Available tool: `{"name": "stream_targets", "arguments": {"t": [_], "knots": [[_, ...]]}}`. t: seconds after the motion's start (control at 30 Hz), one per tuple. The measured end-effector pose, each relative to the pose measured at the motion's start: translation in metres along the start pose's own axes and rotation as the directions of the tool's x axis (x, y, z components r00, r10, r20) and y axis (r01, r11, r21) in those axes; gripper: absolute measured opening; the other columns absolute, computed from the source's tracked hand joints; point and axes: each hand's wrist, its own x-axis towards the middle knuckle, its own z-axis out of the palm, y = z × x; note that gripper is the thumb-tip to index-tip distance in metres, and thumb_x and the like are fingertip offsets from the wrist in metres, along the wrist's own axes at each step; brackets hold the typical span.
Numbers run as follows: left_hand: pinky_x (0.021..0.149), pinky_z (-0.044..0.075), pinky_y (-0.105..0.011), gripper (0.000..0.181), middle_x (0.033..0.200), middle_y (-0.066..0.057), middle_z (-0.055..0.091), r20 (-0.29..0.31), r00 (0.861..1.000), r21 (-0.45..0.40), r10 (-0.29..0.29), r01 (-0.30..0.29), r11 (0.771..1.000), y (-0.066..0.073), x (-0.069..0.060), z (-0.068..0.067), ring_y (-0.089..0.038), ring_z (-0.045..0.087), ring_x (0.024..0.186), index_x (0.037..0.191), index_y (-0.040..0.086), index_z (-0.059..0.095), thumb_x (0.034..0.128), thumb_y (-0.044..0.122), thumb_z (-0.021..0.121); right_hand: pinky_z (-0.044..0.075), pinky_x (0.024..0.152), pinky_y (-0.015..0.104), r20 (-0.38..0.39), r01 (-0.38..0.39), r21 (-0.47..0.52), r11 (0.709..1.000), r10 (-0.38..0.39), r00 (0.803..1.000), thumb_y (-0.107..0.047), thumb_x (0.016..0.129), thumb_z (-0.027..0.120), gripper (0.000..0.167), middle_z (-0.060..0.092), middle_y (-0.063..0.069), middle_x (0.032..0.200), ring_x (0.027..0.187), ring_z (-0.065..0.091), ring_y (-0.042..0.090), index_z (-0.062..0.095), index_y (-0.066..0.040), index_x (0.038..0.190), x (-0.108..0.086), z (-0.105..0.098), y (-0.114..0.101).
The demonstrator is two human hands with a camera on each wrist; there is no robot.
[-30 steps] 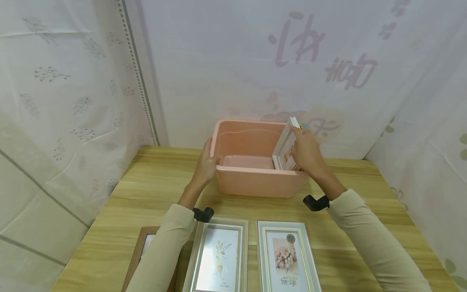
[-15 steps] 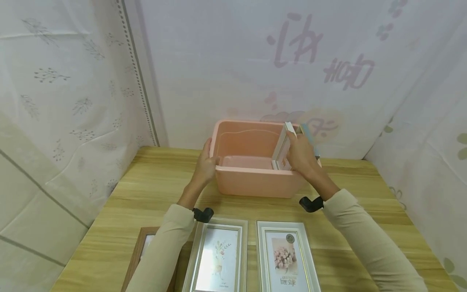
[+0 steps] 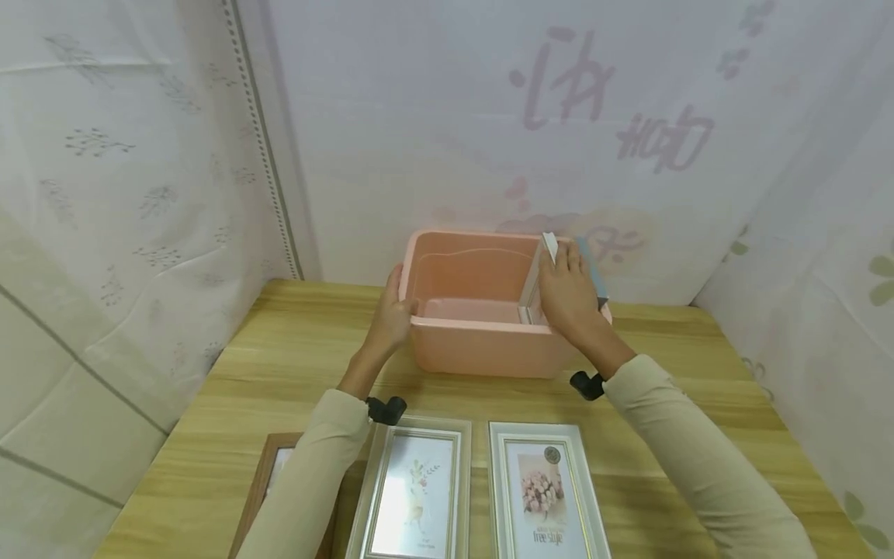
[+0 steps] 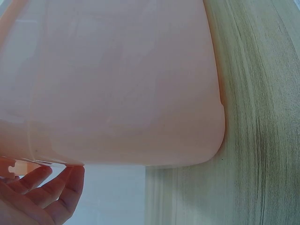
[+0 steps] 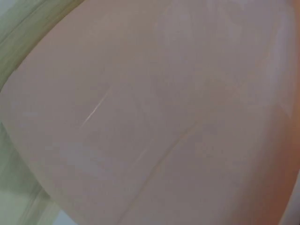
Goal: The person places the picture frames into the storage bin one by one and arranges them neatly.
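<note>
A pink bin (image 3: 489, 349) stands at the back of the table. The left hand (image 3: 389, 314) grips its left rim, thumb at the near corner; its bent fingers (image 4: 70, 190) show beside the bin wall (image 4: 126, 89) in the left wrist view. Inside the right end, a white picture frame (image 3: 534, 276) leans upright. The right hand (image 3: 573, 299) lies over this frame, fingers extended against it and covering much of it. A light-blue edge (image 3: 588, 264) shows just right of the hand. The right wrist view shows mostly bin wall (image 5: 140, 103), no fingers identifiable.
Nearer the front edge lie a silver-gold frame (image 3: 464, 481) with a plant print, a white frame (image 3: 583, 473) with a flower picture, and a brown frame (image 3: 261, 473) partly under the left sleeve. A patterned curtain (image 3: 419, 116) hangs behind the wooden table (image 3: 230, 411).
The right hand has shifted left over the white frame, from pinching its upper edge to lying across it. The frame stands more upright, and the blue edge has come into view. The left hand stays put.
</note>
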Motion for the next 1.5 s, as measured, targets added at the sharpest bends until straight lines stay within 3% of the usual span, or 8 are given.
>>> {"name": "stream_targets", "arguments": {"t": [0.1, 0.3, 0.47, 0.63, 0.8, 1.1, 1.27, 1.5], "knots": [[0.122, 0.014, -0.047, 0.078, 0.166, -0.011, 0.012, -0.006, 1.000, 0.000, -0.001, 0.001, 1.000, -0.002, 0.001, -0.002, -0.028, 0.015, 0.151, 0.161, 0.013, 0.007, 0.0921, 0.004, 0.042, 0.015, 0.115, 0.067, 0.020, 0.030, -0.074, 0.997, -0.029, 0.999, -0.012, 0.098, 0.058, 0.069, 0.014, 0.041, 0.155, 0.146, 0.007, 0.054, 0.023, 0.009, 0.153, 0.001, 0.000, 0.003], [0.123, 0.011, -0.047, 0.081, 0.166, -0.009, 0.011, -0.001, 1.000, 0.017, -0.010, 0.010, 1.000, -0.003, 0.002, -0.003, -0.027, 0.011, 0.152, 0.161, 0.015, 0.006, 0.0901, 0.004, 0.044, 0.019, 0.112, 0.070, 0.012, 0.020, -0.135, 0.991, -0.019, 1.000, -0.012, 0.098, 0.056, 0.066, 0.019, 0.045, 0.151, 0.142, 0.017, 0.058, 0.025, 0.013, 0.150, -0.002, 0.000, 0.017], [0.123, 0.012, -0.047, 0.080, 0.166, -0.010, 0.010, -0.002, 1.000, 0.008, -0.010, 0.010, 1.000, -0.001, 0.002, -0.002, -0.028, 0.011, 0.152, 0.161, 0.013, 0.006, 0.0902, 0.004, 0.043, 0.023, 0.111, 0.069, 0.025, -0.003, -0.113, 0.994, 0.006, 1.000, -0.010, 0.100, 0.046, 0.059, 0.020, 0.046, 0.149, 0.140, 0.021, 0.059, 0.024, 0.013, 0.149, -0.004, -0.002, 0.020], [0.121, 0.017, -0.049, 0.080, 0.165, -0.015, 0.015, -0.007, 1.000, 0.005, -0.007, 0.007, 1.000, 0.000, 0.002, 0.000, -0.032, 0.021, 0.149, 0.160, 0.011, 0.007, 0.0890, 0.005, 0.043, 0.029, 0.109, 0.068, 0.059, -0.031, -0.079, 0.996, 0.036, 0.998, -0.011, 0.099, 0.047, 0.061, 0.019, 0.044, 0.151, 0.140, 0.023, 0.058, 0.022, 0.010, 0.151, -0.003, -0.005, 0.021], [0.122, 0.015, -0.048, 0.079, 0.165, -0.014, 0.013, -0.004, 1.000, 0.001, -0.006, 0.006, 1.000, 0.001, 0.002, 0.000, -0.031, 0.018, 0.150, 0.160, 0.011, 0.006, 0.0906, 0.006, 0.043, 0.036, 0.103, 0.069, 0.064, -0.042, -0.007, 0.999, 0.042, 0.997, -0.010, 0.094, 0.052, 0.066, 0.022, 0.041, 0.151, 0.140, 0.023, 0.057, 0.024, 0.007, 0.151, -0.004, -0.009, 0.025], [0.121, 0.019, -0.049, 0.081, 0.165, -0.013, 0.013, 0.016, 1.000, -0.020, -0.023, 0.023, 1.000, 0.000, 0.003, -0.002, -0.032, 0.022, 0.148, 0.161, 0.014, 0.005, 0.0906, 0.003, 0.043, 0.036, 0.103, 0.068, 0.019, 0.015, 0.089, 0.996, -0.017, 1.000, -0.025, 0.099, 0.054, 0.065, 0.026, 0.035, 0.153, 0.138, 0.028, 0.055, 0.029, 0.003, 0.152, -0.016, -0.018, 0.031], [0.121, 0.018, -0.049, 0.079, 0.165, -0.013, 0.011, 0.015, 1.000, -0.022, -0.025, 0.025, 0.999, 0.001, 0.003, -0.003, -0.032, 0.021, 0.149, 0.160, 0.013, 0.004, 0.0920, 0.001, 0.043, 0.031, 0.108, 0.067, -0.088, 0.043, 0.189, 0.981, -0.027, 0.996, -0.030, 0.102, 0.051, 0.059, 0.031, 0.033, 0.152, 0.138, 0.032, 0.052, 0.036, 0.005, 0.148, -0.025, -0.019, 0.036], [0.119, 0.023, -0.052, 0.078, 0.164, -0.014, 0.016, 0.000, 1.000, -0.028, 0.004, -0.004, 1.000, -0.002, 0.002, 0.000, -0.034, 0.027, 0.146, 0.160, 0.014, 0.007, 0.0914, 0.004, 0.043, 0.038, 0.103, 0.065, -0.304, 0.128, 0.275, 0.953, -0.040, 0.952, -0.028, 0.102, 0.052, 0.054, 0.044, 0.032, 0.144, 0.129, 0.044, 0.051, 0.045, 0.009, 0.141, -0.042, -0.006, 0.049]]}}
